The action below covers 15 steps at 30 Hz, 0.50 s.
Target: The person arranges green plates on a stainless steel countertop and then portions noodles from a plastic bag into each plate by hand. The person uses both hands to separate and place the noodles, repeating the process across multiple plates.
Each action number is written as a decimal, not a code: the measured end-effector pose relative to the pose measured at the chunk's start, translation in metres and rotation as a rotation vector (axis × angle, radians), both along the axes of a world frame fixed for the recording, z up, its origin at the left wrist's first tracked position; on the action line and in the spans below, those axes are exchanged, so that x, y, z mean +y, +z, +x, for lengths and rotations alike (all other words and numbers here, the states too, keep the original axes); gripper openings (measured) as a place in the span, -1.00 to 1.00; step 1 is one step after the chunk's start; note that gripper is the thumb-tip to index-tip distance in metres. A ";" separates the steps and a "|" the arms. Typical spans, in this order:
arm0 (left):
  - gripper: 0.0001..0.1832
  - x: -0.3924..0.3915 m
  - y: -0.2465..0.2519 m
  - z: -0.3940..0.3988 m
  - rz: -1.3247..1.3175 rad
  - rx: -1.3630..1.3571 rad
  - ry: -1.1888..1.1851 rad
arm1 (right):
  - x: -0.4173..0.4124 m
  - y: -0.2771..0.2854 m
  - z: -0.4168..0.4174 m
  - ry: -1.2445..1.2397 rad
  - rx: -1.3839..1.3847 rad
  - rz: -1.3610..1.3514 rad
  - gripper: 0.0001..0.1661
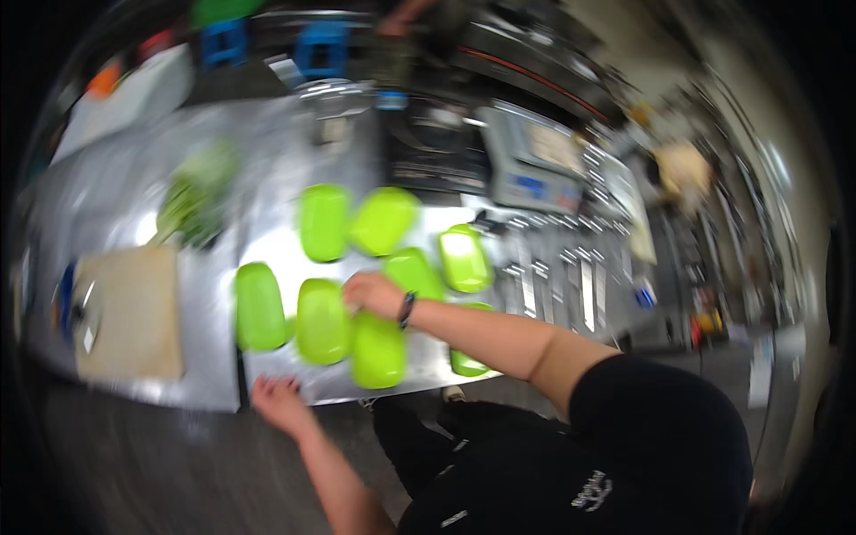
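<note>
Several bright green oblong plates lie spread over a stainless steel table (267, 381). My right hand (374, 295), with a dark band on its wrist, is over the plates, between the front middle yellowish-green plate (322, 321) and another green plate (379, 351). Its fingers are curled and blurred; whether they touch or hold anything cannot be told. My left hand (277, 401) is just off the table's front edge, below the leftmost green plate (259, 307), its fingers bent and apart with nothing seen in them.
Left, a cutting board (130, 314) and leafy greens (197, 194) lie on the steel. Farther back stand a glass-like bowl (334, 93), a dark cooktop (435, 147) and a digital scale (535, 180). Metal utensils (528, 281) lie right of the plates. Another person's hand (394, 25) shows at the top.
</note>
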<state>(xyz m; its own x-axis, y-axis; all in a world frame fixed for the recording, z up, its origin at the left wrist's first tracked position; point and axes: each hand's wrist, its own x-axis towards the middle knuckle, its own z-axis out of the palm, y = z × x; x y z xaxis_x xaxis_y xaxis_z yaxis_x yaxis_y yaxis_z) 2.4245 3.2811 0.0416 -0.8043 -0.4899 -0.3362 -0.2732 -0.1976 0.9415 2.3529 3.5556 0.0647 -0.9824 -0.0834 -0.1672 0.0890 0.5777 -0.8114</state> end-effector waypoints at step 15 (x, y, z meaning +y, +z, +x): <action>-0.73 0.111 -0.031 0.268 -0.331 -0.113 -0.266 | 0.378 0.032 0.413 -0.794 0.047 0.340 -0.75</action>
<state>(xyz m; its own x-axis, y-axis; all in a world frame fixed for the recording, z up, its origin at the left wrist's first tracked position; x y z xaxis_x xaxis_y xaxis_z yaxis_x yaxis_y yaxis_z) 2.6928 3.3925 0.0103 -0.8840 -0.3673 -0.2892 -0.3790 0.2009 0.9033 2.7664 3.9337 0.0964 -0.7350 0.6779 -0.0164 0.5398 0.5704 -0.6191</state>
